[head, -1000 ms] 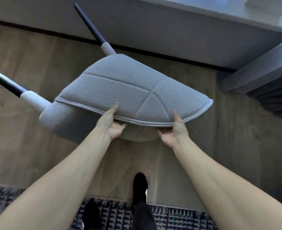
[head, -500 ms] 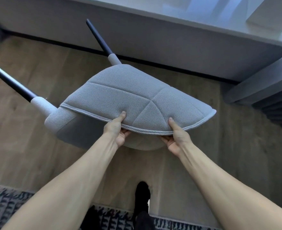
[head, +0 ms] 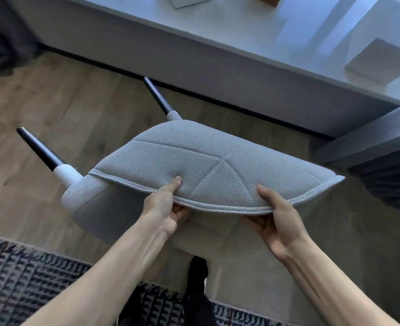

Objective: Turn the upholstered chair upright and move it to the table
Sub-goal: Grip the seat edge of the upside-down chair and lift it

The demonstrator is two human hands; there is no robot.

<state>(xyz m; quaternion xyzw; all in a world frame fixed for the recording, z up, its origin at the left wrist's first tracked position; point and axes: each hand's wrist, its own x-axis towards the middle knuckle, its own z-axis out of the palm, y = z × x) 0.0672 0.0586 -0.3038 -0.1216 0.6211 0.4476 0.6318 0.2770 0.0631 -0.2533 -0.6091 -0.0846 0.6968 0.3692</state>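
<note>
At centre frame, my left hand [head: 164,209] and right hand [head: 273,218] clamp the upholstered chair [head: 208,165] by its piped edge, thumbs above, fingers beneath, for turning leverage. Its legs [head: 40,150] point toward the upper left, off the floor [head: 60,107]; the tabletop [head: 253,36] lies along the top.

Single head-worn wide-angle view, looking steeply down and forward from close above the person's two forearms. The near edge takes in a dark patterned woven rug [head: 29,278]; the far edge reaches a pale grey flat tabletop [head: 253,31]. Light brown wooden plank floor [head: 64,109] fills the middle ground.
</note>
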